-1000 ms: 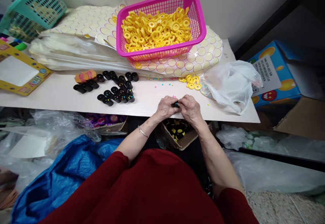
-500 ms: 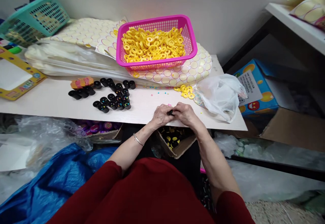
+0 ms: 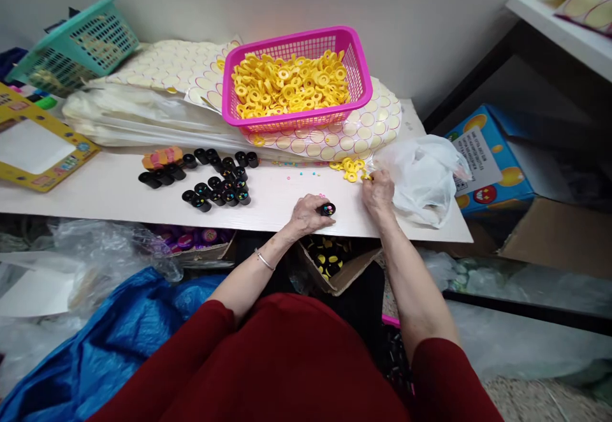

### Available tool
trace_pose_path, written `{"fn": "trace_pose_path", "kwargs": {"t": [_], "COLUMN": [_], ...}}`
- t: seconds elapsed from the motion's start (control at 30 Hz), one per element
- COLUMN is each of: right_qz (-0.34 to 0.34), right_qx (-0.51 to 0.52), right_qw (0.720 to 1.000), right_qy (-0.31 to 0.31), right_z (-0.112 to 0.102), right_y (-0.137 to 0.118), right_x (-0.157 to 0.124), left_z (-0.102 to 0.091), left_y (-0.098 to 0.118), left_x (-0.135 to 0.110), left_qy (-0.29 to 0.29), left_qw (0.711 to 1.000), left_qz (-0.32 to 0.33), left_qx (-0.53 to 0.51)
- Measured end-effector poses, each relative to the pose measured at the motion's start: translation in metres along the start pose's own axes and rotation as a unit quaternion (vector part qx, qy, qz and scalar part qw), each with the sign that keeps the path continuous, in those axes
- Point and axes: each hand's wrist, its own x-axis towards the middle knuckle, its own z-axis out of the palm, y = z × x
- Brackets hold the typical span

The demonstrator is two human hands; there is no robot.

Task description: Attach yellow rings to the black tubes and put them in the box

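Observation:
My left hand (image 3: 308,215) is wrapped round a small black cylindrical cup (image 3: 327,209) with coloured beads in its open top, just above the table's front edge. Over by the loose yellow plastic rings (image 3: 351,168), my right hand (image 3: 378,194) is closed, its fingertips pinching a yellow ring (image 3: 367,178) at the edge of the pile. To the left stand several more black cups (image 3: 217,197), some showing coloured beads inside. A few tiny beads (image 3: 314,173) lie scattered on the white tabletop (image 3: 268,208).
A pink basket (image 3: 297,122) full of yellow rings sits at the back on sticker sheets (image 3: 377,119). A white plastic bag (image 3: 421,180) lies right of my right hand. Below the table edge is a cardboard box (image 3: 351,275) with black and yellow pieces.
My right hand has left the black cup and moved right and away from me to the yellow rings. The left hand keeps the cup, its beaded top now showing.

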Motion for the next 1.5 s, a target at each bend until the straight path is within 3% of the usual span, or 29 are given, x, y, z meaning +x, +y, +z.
{"fn": "trace_pose_path", "kwargs": {"t": [0.07,0.17,0.23,0.3,0.43,0.6,0.7,0.83,1.07,1.27,1.5], "right_qz": [-0.035,-0.152,-0.238,-0.294,-0.3,-0.235,-0.197,-0.166,-0.162,-0.169,-0.094], "right_qx": [0.044,0.098,0.115,0.123,0.147,0.293,0.349,0.368,0.289,0.256,0.359], "right_qw": [0.997,0.975,0.951,0.932,0.935,0.926,0.913,0.911,0.938,0.945,0.919], "right_qy": [0.058,0.126,0.157,0.171,0.119,-0.033,-0.078,-0.086,-0.099,-0.116,-0.133], "right_z": [-0.005,-0.016,-0.021,-0.023,-0.028,-0.043,-0.047,-0.037,-0.016,-0.011,-0.008], "right_y": [0.0,-0.006,-0.014,-0.023,-0.035,-0.043,-0.046,-0.046,-0.041,-0.04,-0.044], "right_x": [-0.012,-0.043,-0.068,-0.093,-0.126,-0.139,-0.135,-0.117,-0.09,-0.087,-0.089], "left_z": [-0.004,-0.012,-0.016,-0.019,-0.022,-0.035,-0.041,-0.038,-0.027,-0.024,-0.014], "left_y": [0.002,0.015,0.032,0.053,0.084,0.081,0.072,0.067,0.056,0.046,0.037], "left_x": [0.0,-0.007,-0.015,-0.024,-0.034,-0.036,-0.033,-0.018,0.004,0.001,0.002], "left_qy": [0.034,0.121,0.151,0.134,0.052,0.003,-0.02,0.019,0.074,0.062,0.025], "left_qw": [0.998,0.976,0.951,0.919,0.874,0.849,0.849,0.873,0.898,0.913,0.934], "left_qz": [0.02,0.011,-0.041,-0.111,-0.217,-0.269,-0.277,-0.25,-0.252,-0.256,-0.224], "left_qx": [-0.058,-0.179,-0.268,-0.353,-0.432,-0.454,-0.45,-0.419,-0.354,-0.313,-0.279]}}
